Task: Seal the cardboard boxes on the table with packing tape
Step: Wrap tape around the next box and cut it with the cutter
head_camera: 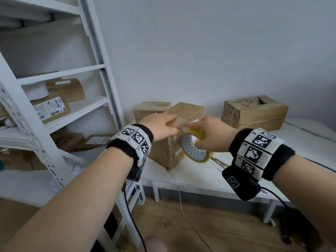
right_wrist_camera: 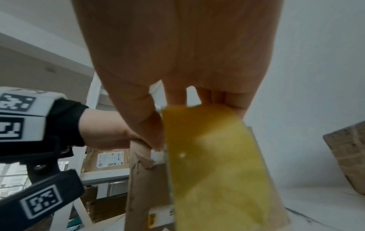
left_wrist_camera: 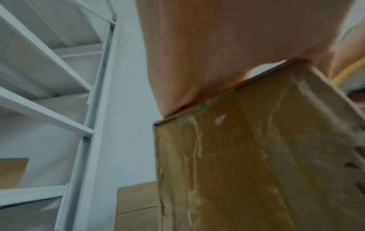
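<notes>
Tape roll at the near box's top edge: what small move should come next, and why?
Probably draw the tape roll down the box's near face. The right hand grips it at the top edge while the left hand presses the top, seemingly anchoring the tape there.

Black wristbands (head_camera: 261,155), white coded tags, cables

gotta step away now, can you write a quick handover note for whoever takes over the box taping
Left hand: lies flat on top of the front box, steadying it.
Right hand: grips the yellow tape roll against the box's top near edge.
Things: the front box stands on the white table; a second box is right behind it, a third box is farther right by the wall.
Done: tape already runs over the front box's top.
Left: finish this strip. Whether the other two boxes are sealed cannot be told.
</notes>
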The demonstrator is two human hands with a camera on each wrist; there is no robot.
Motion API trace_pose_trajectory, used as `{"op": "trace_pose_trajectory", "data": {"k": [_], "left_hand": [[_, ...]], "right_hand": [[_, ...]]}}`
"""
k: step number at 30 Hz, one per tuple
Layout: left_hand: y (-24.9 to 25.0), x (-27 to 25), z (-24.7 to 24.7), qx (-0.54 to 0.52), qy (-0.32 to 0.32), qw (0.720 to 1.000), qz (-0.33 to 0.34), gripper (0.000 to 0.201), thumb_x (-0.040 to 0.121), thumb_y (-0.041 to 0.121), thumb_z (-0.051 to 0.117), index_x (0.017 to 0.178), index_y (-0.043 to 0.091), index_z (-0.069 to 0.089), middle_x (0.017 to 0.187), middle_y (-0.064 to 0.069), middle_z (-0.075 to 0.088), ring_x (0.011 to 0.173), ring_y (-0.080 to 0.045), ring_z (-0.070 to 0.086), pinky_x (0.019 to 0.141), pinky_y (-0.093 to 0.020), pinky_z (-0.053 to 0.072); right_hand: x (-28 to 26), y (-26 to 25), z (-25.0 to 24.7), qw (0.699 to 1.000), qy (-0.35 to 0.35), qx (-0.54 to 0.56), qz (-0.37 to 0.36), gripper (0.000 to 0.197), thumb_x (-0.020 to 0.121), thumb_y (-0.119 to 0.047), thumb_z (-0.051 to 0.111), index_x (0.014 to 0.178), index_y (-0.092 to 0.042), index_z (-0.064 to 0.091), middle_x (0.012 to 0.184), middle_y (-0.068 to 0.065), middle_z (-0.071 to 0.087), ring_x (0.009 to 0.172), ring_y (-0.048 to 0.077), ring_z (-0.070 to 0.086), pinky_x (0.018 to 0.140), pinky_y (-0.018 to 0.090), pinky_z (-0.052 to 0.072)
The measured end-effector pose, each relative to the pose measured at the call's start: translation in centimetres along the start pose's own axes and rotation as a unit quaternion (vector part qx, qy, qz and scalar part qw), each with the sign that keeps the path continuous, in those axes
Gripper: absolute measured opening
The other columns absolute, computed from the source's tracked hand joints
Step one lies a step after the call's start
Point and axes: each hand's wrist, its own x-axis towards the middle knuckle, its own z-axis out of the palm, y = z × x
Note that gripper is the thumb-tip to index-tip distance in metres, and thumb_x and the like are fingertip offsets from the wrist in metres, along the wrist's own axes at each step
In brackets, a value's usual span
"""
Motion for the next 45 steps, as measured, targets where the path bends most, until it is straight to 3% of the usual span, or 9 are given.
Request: {"op": "trace_pose_trajectory", "data": {"k": [14,16,20,24,27,31,38,42,45], "left_hand": [[1.0,-0.9,-0.1,0.001,0.037,0.997,0.062,0.052,0.096,0.032,0.048,0.146,0.029,0.031,0.153,0.006,0.03,0.141,-0.015,0.025,0.115,-0.04,0.021],[1.0,-1.5,-0.5,-0.039,0.025,0.996,0.081,0.052,0.096,0.027,0.049,0.145,0.023,0.033,0.153,0.003,0.029,0.142,-0.015,0.024,0.115,-0.03,0.018],[0.5,-1.7,-0.7,-0.092,0.011,0.99,0.109,0.052,0.094,0.016,0.054,0.143,0.021,0.037,0.154,0.002,0.028,0.142,-0.013,0.023,0.113,-0.022,0.014],[0.3,-1.1,-0.6,-0.102,0.061,0.988,0.096,0.051,0.089,0.017,0.062,0.138,0.022,0.047,0.149,-0.002,0.037,0.139,-0.018,0.031,0.109,-0.022,0.019],[-0.4,-0.8,-0.3,-0.077,0.163,0.983,0.019,0.042,0.078,0.03,0.074,0.118,0.024,0.063,0.127,-0.005,0.051,0.121,-0.022,0.044,0.101,-0.032,0.033],[-1.2,-1.3,0.2,-0.05,0.252,0.964,-0.072,0.014,0.077,0.033,0.073,0.082,0.027,0.062,0.097,0.006,0.048,0.1,-0.019,0.053,0.078,-0.03,0.04],[-1.8,-1.6,0.1,-0.135,0.253,0.955,-0.078,0.018,0.091,0.01,0.052,0.098,0.017,0.066,0.105,0.0,0.066,0.098,-0.021,0.06,0.087,-0.031,0.047],[-1.6,-2.0,0.6,-0.106,0.16,0.971,-0.14,0.04,0.093,0.044,0.045,0.071,0.013,0.058,0.073,-0.009,0.061,0.071,-0.025,0.059,0.065,-0.03,0.045],[-1.7,-1.6,1.8,-0.222,0.084,0.961,-0.143,0.053,0.09,0.055,0.044,0.076,0.007,0.061,0.079,-0.015,0.062,0.081,-0.03,0.064,0.08,-0.037,0.054]], "right_hand": [[-2.8,4.1,1.1,0.988,0.012,0.092,0.122,0.047,0.098,-0.034,0.043,0.14,-0.014,0.042,0.134,0.009,0.053,0.123,0.023,0.048,0.094,0.026,0.037],[-2.7,6.4,0.8,0.98,-0.034,0.005,0.195,0.034,0.096,-0.033,0.046,0.109,-0.003,0.059,0.107,0.01,0.061,0.103,0.025,0.057,0.078,0.028,0.046],[-2.7,8.8,0.9,0.95,-0.102,-0.087,0.282,0.042,0.093,-0.028,0.054,0.061,-0.01,0.035,0.064,0.002,0.039,0.054,0.012,0.037,0.046,0.019,0.031],[-1.7,10.2,1.6,0.928,-0.159,-0.157,0.297,0.025,0.078,-0.029,0.07,0.085,-0.008,0.058,0.063,-0.001,0.044,0.064,0.018,0.052,0.063,0.026,0.049],[0.2,12.8,3.4,0.925,-0.17,-0.181,0.289,0.057,0.065,-0.03,0.078,0.116,-0.014,0.058,0.069,-0.001,0.05,0.076,0.022,0.06,0.074,0.034,0.057],[-0.6,11.0,2.8,0.926,-0.182,-0.105,0.313,0.027,0.061,-0.027,0.07,0.078,-0.009,0.062,0.076,0.003,0.064,0.072,0.021,0.064,0.07,0.027,0.056],[-0.6,8.2,1.1,0.93,0.038,0.188,0.314,0.009,0.087,-0.006,0.052,0.087,0.003,0.052,0.067,0.012,0.059,0.055,0.021,0.056,0.048,0.027,0.047],[1.7,4.2,-0.6,0.947,0.135,0.214,0.199,0.02,0.088,-0.017,0.047,0.106,-0.011,0.039,0.091,0.01,0.058,0.073,0.028,0.063,0.06,0.033,0.05],[3.6,0.7,-1.0,0.974,0.109,0.154,0.129,0.017,0.09,-0.018,0.045,0.104,-0.01,0.041,0.093,0.009,0.054,0.079,0.029,0.059,0.065,0.031,0.045]]}}
